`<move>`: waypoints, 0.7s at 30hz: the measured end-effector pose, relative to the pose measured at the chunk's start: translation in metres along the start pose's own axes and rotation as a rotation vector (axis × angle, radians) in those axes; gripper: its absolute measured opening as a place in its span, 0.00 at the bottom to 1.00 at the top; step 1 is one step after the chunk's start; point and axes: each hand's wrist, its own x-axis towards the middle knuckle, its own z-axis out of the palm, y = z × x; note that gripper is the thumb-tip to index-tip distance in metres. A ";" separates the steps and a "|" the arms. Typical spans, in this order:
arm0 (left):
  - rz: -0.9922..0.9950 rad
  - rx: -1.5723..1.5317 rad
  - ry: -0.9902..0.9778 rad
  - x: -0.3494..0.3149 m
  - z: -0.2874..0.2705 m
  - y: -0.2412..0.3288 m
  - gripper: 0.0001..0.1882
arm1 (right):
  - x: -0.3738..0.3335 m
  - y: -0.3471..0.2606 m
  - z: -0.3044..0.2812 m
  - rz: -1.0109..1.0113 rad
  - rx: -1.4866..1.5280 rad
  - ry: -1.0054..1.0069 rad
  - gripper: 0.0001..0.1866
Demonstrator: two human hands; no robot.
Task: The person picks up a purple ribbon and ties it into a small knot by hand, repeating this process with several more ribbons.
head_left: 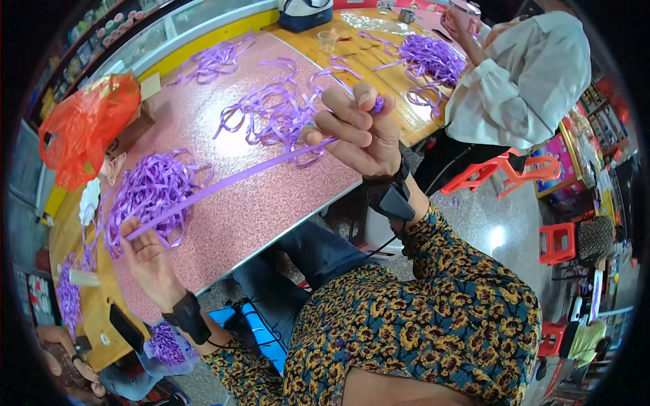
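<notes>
A purple ribbon [237,177] runs taut and slanting between my two hands above the pink table. My left hand [150,260], palm up at the table's near left side, has the ribbon's lower end at its fingertips. Raised higher on the right, my right hand [362,132] is closed around the other end, and a small purple bit [378,105] shows by its fingers. A dense heap of purple ribbon [152,193] lies just beyond my left hand. Looser ribbon strands [264,111] are spread on the table past my right hand.
The pink tabletop [271,196] adjoins wooden tables on both sides. An orange plastic bag [88,128] stands at the far left. A person in a white top [518,81] sits at the right beside another ribbon heap [430,57]. Red stools [504,172] stand on the floor.
</notes>
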 end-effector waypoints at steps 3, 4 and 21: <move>0.130 0.133 0.202 0.013 -0.010 0.029 0.17 | -0.005 -0.010 -0.009 0.046 -0.038 0.049 0.12; 0.153 0.150 0.215 0.014 -0.015 0.040 0.17 | -0.007 -0.011 -0.013 0.053 -0.033 0.083 0.11; 0.367 0.436 0.216 -0.014 0.052 0.045 0.13 | -0.064 -0.030 -0.086 0.052 -0.022 0.534 0.11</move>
